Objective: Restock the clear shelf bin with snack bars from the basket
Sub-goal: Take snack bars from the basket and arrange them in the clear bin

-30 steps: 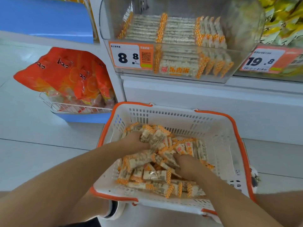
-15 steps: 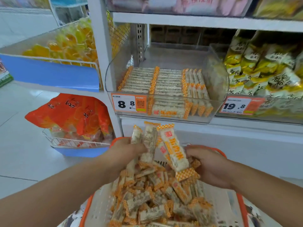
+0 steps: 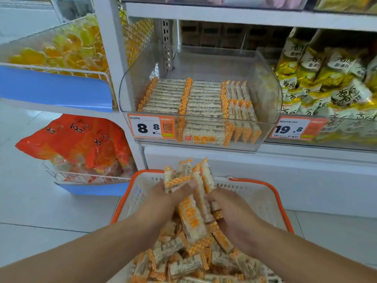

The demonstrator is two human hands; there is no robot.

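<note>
A white basket with an orange rim (image 3: 263,182) sits on the floor below me, holding a heap of snack bars (image 3: 183,260) in clear wrappers with orange checked ends. My left hand (image 3: 163,203) and my right hand (image 3: 234,213) together grip a bunch of snack bars (image 3: 195,193), held upright above the basket. Above stands the clear shelf bin (image 3: 130,86), with neat rows of the same bars lying across its floor and an 8.8 price tag (image 3: 151,127) on its front.
Yellow snack bags (image 3: 326,78) fill the bin to the right, behind a 19.8 tag. On the left, a wire rack holds yellow candies (image 3: 61,48) over a blue panel, and orange bags (image 3: 77,141) sit in a lower wire basket. White floor tiles spread to the left.
Both hands rose out of the basket with a bunch of bars and have drawn closer together round it. My view lifted from the basket to the shelf.
</note>
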